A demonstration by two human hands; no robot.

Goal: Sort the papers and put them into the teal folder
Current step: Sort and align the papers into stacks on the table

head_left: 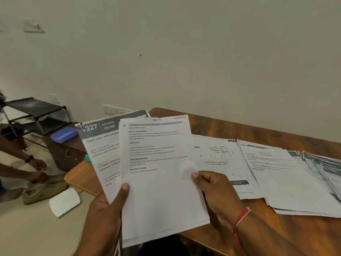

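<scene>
Held sheets [162,191] hovering above the table's [239,126] near-left corner, plain page overlapping the 327 sheet [99,145]. Left hand [108,209] gripping the lower-left edge, thumb on top; right hand [215,189] pinching the front page's right edge. Loose papers [287,178] lying fanned across the table's right side. Judgement: matching headers first, squaring edges before filing

Plain indoor room, home or small office, cannot tell which: wooden tabletop [258,130] spread with printed sheets [276,174], pale wall [203,52] with sockets [116,110], black shoe rack [36,115], shoes [44,189] on floor [27,230].
</scene>
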